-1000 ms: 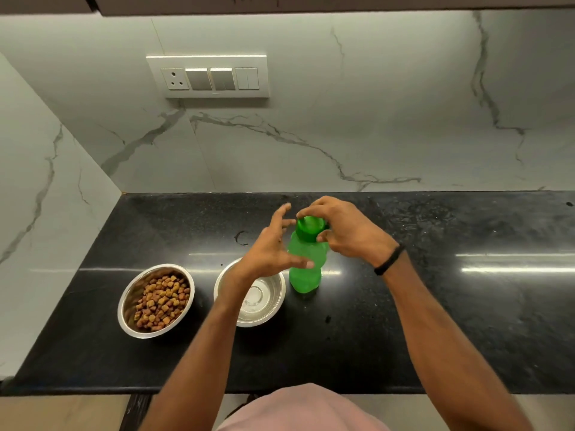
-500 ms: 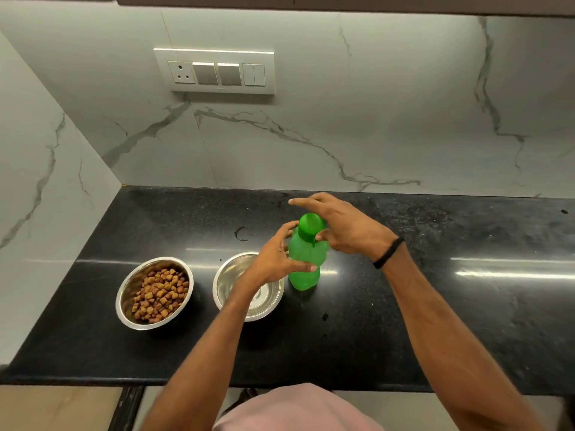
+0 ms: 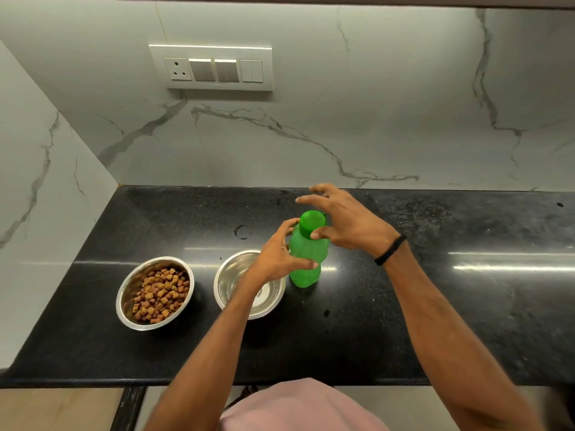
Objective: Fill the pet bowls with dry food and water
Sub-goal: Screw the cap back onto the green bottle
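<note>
At the centre of the frame, a green bottle [image 3: 306,259] stands upright on the black tabletop [image 3: 466,306], gripped around its body by the left hand [image 3: 277,259]. Its cap [image 3: 312,223] is touched by the right hand [image 3: 348,225], fingers spread. To the left, an empty steel bowl [image 3: 249,284] and a kibble-filled bowl [image 3: 154,293] are seen.

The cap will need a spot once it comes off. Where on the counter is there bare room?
Widest free patch: the black counter right of the green bottle, past the right hand. A bare strip also runs behind the kibble bowl toward the wall. Crowded: the empty bowl, bottle and left hand sit close together.
</note>
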